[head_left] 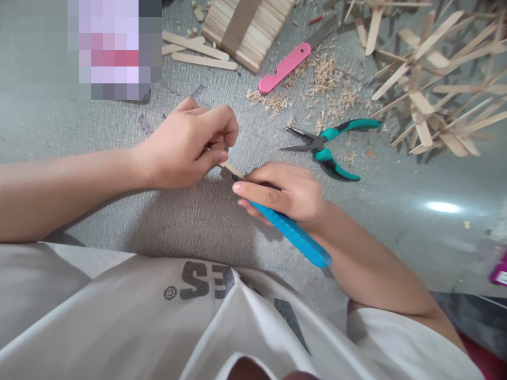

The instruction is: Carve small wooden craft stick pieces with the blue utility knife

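Note:
My left hand (186, 140) is closed, pinching a craft stick (232, 170) between thumb and curled fingers; most of the stick is hidden in the hand. My right hand (291, 190) wraps around a blue utility knife (293, 235), its long ribbed handle pointing back toward my body. The knife's dark front end meets the stick's near end, but my fingers largely cover the blade. Both hands are close together above the grey textured table (190, 216), in front of my shirt.
Teal-handled needle-nose pliers (317, 143) lie open to the right. Beyond them are a pink folding knife (285, 68), wood shavings (325, 74), a banded bundle of craft sticks (245, 31) and loose sticks (204, 60). A lattice of joined sticks (420, 79) fills the far right.

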